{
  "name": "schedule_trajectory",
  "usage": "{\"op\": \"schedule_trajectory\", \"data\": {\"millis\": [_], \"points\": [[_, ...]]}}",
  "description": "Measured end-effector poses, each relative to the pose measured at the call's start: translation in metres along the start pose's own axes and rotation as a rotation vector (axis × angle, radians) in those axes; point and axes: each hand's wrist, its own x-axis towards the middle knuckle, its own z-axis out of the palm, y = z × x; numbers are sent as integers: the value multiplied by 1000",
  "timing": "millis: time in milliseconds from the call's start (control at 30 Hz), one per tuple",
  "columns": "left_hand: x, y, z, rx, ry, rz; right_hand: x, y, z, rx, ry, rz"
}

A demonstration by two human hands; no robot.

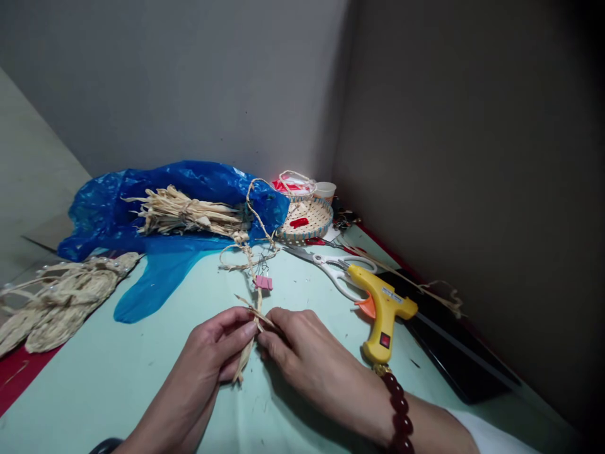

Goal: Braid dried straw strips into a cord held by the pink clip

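My left hand (215, 347) is closed, with thumb and finger pinching a bundle of pale dried husk strips (244, 364) whose loose ends hang below the fingers. My right hand (307, 359) is closed too, pinching a thin strip that crosses the bundle close to the left fingertips. Farther up, a pink binder clip (263, 282) is clamped by the strips. Beyond it a thin twisted cord (259, 217) of the same fibre loops toward the back. The right fingertips are partly hidden.
A blue plastic bag (101, 195) holds a tied husk bundle (184, 211). Woven soles (70, 309) lie at left. On the right are white-handled scissors (331, 265), a yellow glue gun (388, 309) and a black flat panel (463, 359). A woven basket (312, 217) and paper cup (325, 189) stand behind.
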Motion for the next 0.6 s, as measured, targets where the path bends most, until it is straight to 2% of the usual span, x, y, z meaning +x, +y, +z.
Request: {"op": "schedule_trajectory", "data": {"millis": [167,300,467,600], "points": [[2,-2,-3,-6,-34,-15,-1,3,-6,6,-39,-30],[2,-3,-10,-5,-83,-16,-2,3,-11,-74,-40,-24],[3,-3,-15,-40,-128,-4,-5,-3,-14,-232,-63,-152],[2,-1,-14,-16,-99,-8,-7,-6,-16,-308,-40,-102]]}}
